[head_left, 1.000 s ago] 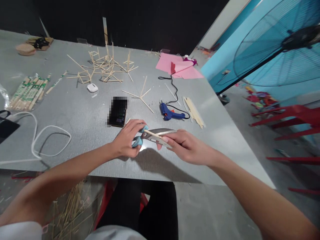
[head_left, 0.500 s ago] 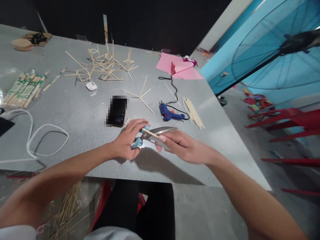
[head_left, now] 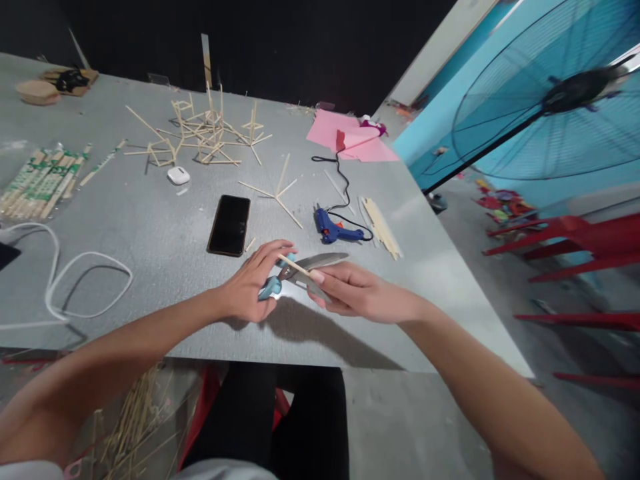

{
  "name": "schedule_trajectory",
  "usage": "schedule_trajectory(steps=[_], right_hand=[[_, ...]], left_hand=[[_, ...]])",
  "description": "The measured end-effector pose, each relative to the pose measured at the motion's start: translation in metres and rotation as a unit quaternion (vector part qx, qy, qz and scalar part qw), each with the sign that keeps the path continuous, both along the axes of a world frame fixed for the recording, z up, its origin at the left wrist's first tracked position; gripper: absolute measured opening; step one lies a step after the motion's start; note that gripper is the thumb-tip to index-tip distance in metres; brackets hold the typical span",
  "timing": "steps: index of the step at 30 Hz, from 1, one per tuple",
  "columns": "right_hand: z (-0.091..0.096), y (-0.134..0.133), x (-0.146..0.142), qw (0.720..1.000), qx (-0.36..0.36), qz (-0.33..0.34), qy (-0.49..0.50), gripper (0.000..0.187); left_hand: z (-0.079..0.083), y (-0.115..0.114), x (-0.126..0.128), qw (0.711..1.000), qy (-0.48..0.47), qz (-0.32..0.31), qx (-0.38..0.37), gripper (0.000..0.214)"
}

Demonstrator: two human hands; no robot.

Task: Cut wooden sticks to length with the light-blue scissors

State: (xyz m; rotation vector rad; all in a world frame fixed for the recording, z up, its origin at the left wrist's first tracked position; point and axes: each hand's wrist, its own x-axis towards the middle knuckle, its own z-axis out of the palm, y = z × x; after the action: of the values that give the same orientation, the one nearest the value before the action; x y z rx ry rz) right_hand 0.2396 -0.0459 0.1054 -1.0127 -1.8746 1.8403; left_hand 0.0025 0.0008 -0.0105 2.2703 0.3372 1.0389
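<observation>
My left hand (head_left: 247,288) is closed round the blue handles of a pair of scissors (head_left: 320,261), whose blades are parted. My right hand (head_left: 353,292) pinches a thin wooden stick (head_left: 293,265) and holds it between the blades, close to the pivot. Both hands hover just above the near edge of the grey table (head_left: 150,227). A black phone (head_left: 230,225) lies flat just beyond my left hand.
A blue glue gun (head_left: 335,230) with a black cord lies beside a small pile of sticks (head_left: 381,227). Glued stick frames (head_left: 210,133), white earbud case (head_left: 178,175), packed chopsticks (head_left: 37,183), white cable (head_left: 75,280) and pink paper (head_left: 350,137) are further off. A large fan (head_left: 550,100) and red chairs (head_left: 590,240) stand at right.
The stick end showing beyond my right fingers has grown shorter and my right hand has slid nearer the scissor pivot. The view has shifted slightly left.
</observation>
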Motion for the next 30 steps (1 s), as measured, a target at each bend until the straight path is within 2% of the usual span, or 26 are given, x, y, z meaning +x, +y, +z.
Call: schedule_trajectory(steps=[10,14,18,23,30], right_hand=[[-0.01,0.004,0.002,1.0,-0.009,-0.009,-0.005,0.06],[-0.007,0.003,0.002,0.998,0.049,-0.014,-0.034,0.058],[-0.003,0.001,0.002,0.987,0.143,-0.018,-0.068,0.055],[-0.003,-0.008,0.001,0.942,0.307,-0.039,-0.132,0.043],[-0.017,-0.017,0.002,0.872,0.419,-0.066,-0.243,0.032]], left_hand=[[-0.001,0.0,0.001,1.0,0.004,0.006,0.001,0.104],[0.0,-0.001,0.002,1.0,0.007,0.025,0.015,0.095],[0.0,-0.002,0.005,0.999,-0.004,0.04,0.018,0.088],[-0.005,0.0,0.008,0.999,-0.015,0.037,0.029,0.088],[-0.005,-0.001,0.006,0.998,-0.023,0.045,0.021,0.092]])
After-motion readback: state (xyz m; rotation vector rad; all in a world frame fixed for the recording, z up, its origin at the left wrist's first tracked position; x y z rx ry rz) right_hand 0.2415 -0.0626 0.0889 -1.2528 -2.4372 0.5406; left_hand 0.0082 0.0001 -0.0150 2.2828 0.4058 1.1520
